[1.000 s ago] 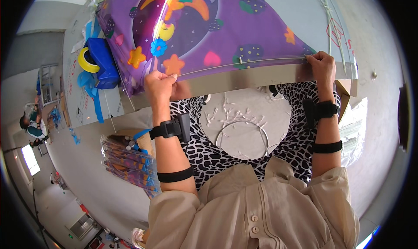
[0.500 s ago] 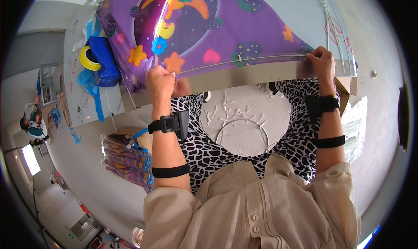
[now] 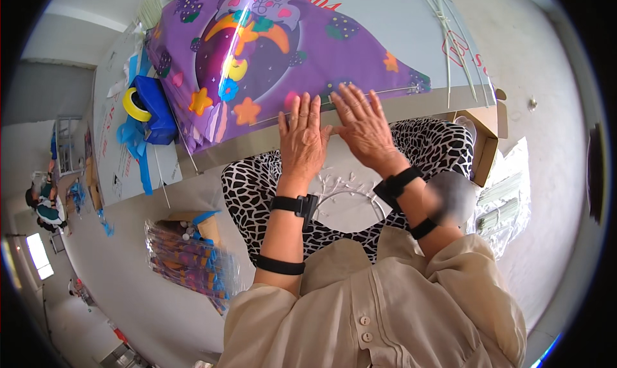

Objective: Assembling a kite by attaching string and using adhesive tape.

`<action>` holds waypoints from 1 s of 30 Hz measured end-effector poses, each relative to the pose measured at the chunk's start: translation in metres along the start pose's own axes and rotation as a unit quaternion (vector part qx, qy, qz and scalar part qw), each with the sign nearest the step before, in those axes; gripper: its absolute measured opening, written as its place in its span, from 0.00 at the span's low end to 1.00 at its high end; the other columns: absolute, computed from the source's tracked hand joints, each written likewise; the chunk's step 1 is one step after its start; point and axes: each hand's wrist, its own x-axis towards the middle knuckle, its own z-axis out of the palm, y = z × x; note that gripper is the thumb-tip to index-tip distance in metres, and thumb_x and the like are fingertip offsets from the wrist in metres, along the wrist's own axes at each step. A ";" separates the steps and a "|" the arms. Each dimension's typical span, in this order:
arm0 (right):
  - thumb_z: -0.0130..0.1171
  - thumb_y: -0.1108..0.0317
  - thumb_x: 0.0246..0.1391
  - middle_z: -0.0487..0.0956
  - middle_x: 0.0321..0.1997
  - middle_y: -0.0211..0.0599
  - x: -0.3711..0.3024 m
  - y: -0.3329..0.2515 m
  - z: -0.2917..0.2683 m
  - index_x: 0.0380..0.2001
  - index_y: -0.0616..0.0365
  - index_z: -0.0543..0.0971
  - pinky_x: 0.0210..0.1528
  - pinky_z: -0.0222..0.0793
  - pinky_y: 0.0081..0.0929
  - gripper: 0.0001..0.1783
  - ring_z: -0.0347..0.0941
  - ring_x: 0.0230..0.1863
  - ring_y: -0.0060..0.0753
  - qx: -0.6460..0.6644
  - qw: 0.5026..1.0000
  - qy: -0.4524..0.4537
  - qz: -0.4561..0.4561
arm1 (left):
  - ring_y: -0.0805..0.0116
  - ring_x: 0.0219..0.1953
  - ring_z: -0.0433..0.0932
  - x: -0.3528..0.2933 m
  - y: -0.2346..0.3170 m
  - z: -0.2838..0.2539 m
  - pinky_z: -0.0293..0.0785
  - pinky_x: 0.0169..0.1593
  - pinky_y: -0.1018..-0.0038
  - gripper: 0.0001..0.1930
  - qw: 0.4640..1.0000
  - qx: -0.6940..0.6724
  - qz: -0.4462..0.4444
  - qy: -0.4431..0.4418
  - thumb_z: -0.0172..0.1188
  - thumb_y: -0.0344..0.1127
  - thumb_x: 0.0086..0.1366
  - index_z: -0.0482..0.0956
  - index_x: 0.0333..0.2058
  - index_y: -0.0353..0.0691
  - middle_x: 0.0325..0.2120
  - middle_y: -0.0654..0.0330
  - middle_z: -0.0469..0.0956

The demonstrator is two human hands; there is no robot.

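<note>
A purple kite sail, printed with stars, a crescent moon and strawberries, lies on a grey-white board table. A thin pale rod runs along its near edge. My left hand rests flat, fingers outstretched, on that edge. Close to it, thumbs nearly touching, my right hand lies flat with fingers spread. Neither hand grips anything; both cover part of the rod and edge. Left of the sail stands a blue tape dispenser with a yellow roll.
Loose thin rods lie on the table's right. A cardboard box and a plastic bag of rods are below right. Plastic-wrapped purple packs lie on the floor at left. A person is far left.
Both hands have let go of the edge's two ends and moved together to its middle, opening flat. The stretched sail edge now lies on the table.
</note>
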 end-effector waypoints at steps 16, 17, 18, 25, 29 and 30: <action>0.57 0.41 0.49 0.47 0.71 0.52 -0.038 0.078 -0.007 0.66 0.65 0.50 0.71 0.33 0.44 0.52 0.39 0.73 0.48 -0.054 0.973 0.048 0.218 | 0.52 0.69 0.42 -0.032 -0.051 -0.026 0.42 0.67 0.51 0.42 0.957 0.109 -0.258 -0.079 0.47 0.58 0.64 0.44 0.66 0.33 0.67 0.46 0.43; 0.57 0.41 0.49 0.47 0.71 0.52 -0.038 0.079 -0.005 0.66 0.65 0.50 0.71 0.33 0.44 0.52 0.39 0.73 0.48 -0.052 0.972 0.050 0.222 | 0.50 0.69 0.45 -0.033 -0.052 -0.024 0.46 0.66 0.53 0.42 0.956 0.118 -0.264 -0.051 0.49 0.56 0.64 0.47 0.65 0.31 0.66 0.44 0.46; 0.58 0.41 0.49 0.47 0.71 0.52 -0.038 0.082 -0.005 0.65 0.66 0.49 0.71 0.33 0.44 0.53 0.38 0.73 0.49 -0.054 0.971 0.051 0.229 | 0.47 0.68 0.47 -0.034 -0.056 -0.022 0.49 0.66 0.55 0.42 0.956 0.124 -0.266 -0.025 0.51 0.55 0.63 0.49 0.64 0.30 0.66 0.43 0.49; 0.66 0.55 0.43 0.60 0.63 0.54 -0.035 0.068 -0.017 0.60 0.68 0.58 0.67 0.48 0.43 0.46 0.55 0.65 0.53 -0.016 0.955 0.208 0.213 | 0.49 0.33 0.74 -0.044 -0.129 -0.099 0.70 0.39 0.60 0.03 0.909 -0.020 -0.213 0.359 0.52 0.24 0.56 0.74 0.30 0.37 0.27 0.51 0.74; 0.65 0.63 0.42 0.71 0.27 0.33 -0.021 0.021 -0.015 0.32 0.56 0.74 0.43 0.60 0.37 0.15 0.68 0.33 0.39 0.200 0.956 0.154 0.150 | 0.56 0.36 0.75 -0.046 -0.264 -0.147 0.71 0.39 0.67 0.07 0.822 -0.036 -0.369 0.431 0.56 0.32 0.59 0.77 0.30 0.35 0.29 0.51 0.77; 0.65 0.63 0.42 0.71 0.27 0.33 -0.020 0.016 -0.010 0.32 0.56 0.74 0.43 0.60 0.37 0.15 0.68 0.33 0.39 0.200 0.956 0.154 0.150 | 0.56 0.36 0.75 -0.041 -0.281 -0.155 0.71 0.39 0.67 0.07 0.822 -0.036 -0.369 0.431 0.56 0.32 0.59 0.77 0.30 0.35 0.29 0.51 0.77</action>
